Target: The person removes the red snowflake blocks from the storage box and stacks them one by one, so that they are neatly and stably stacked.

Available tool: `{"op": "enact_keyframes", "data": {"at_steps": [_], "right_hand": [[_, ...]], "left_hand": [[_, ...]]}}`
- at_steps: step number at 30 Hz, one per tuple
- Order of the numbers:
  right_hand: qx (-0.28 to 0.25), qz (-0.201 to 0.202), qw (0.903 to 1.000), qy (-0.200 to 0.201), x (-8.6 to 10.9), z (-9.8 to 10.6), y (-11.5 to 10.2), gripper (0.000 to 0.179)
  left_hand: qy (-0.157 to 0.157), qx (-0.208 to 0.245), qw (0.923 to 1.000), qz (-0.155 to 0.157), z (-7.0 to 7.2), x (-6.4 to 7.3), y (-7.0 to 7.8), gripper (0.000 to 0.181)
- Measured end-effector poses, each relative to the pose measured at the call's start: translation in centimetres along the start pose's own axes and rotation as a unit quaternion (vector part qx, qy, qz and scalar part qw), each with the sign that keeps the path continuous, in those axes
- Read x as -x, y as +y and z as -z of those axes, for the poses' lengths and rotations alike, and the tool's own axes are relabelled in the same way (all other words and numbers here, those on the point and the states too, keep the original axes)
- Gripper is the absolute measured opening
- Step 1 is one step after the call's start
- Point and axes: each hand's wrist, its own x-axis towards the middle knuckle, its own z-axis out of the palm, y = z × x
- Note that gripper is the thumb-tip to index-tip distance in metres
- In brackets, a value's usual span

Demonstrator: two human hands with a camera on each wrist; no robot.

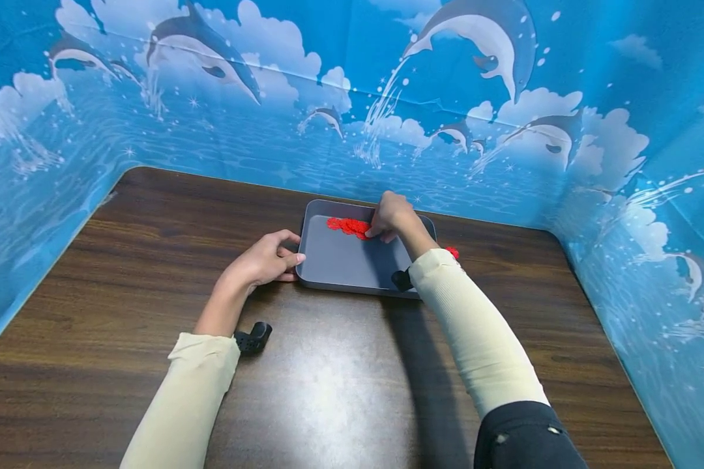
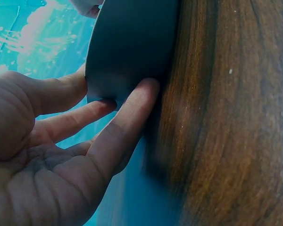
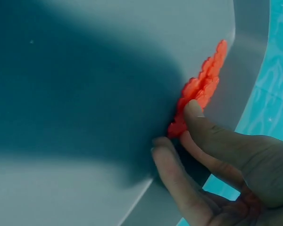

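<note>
A shallow grey tray [image 1: 352, 260] lies near the far edge of the brown table. My left hand [image 1: 266, 259] grips its left edge, and in the left wrist view the thumb meets the rim while other fingers [image 2: 132, 113] press the outer wall. Along the inner far side of the tray runs an overlapping row of red scalloped discs [image 1: 349, 226]. Over the tray, my right hand [image 1: 393, 215] pinches the near end of that row. Its thumb [image 3: 198, 113] lies on the red discs [image 3: 205, 82] in the right wrist view; some fingers are hidden behind them.
Another red piece [image 1: 452, 252] shows just right of the tray, partly hidden by the right forearm. A blue dolphin-print curtain [image 1: 328, 150] hangs close behind the wooden table [image 1: 152, 260] and along both its sides. Black wrist devices [image 1: 253, 338] sit on both wrists.
</note>
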Motion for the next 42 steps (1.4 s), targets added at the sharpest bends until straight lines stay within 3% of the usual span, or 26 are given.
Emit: {"op": "enact_keyframes", "data": {"at_steps": [10, 20, 29, 42], "right_hand": [[-0.009, 0.026, 0.9989, 0.037, 0.5, -0.1, 0.4, 0.019], [-0.100, 0.030, 0.9946, -0.004, 1.3, 0.1, 1.1, 0.007], [-0.190, 0.024, 0.9798, -0.059, 1.4, 1.1, 2.1, 0.007], [-0.240, 0.001, 0.9693, -0.055, 2.0, 4.9, 4.8, 0.011]], "left_hand": [[-0.001, -0.002, 1.0000, 0.004, 0.1, 0.1, 0.6, 0.058], [0.003, 0.004, 0.9999, 0.014, -0.2, 0.0, 0.5, 0.058], [0.002, 0.009, 0.9998, 0.016, -0.4, 0.0, 0.4, 0.059], [0.005, 0.006, 0.9998, 0.018, -0.3, 0.1, 0.2, 0.058]]}}
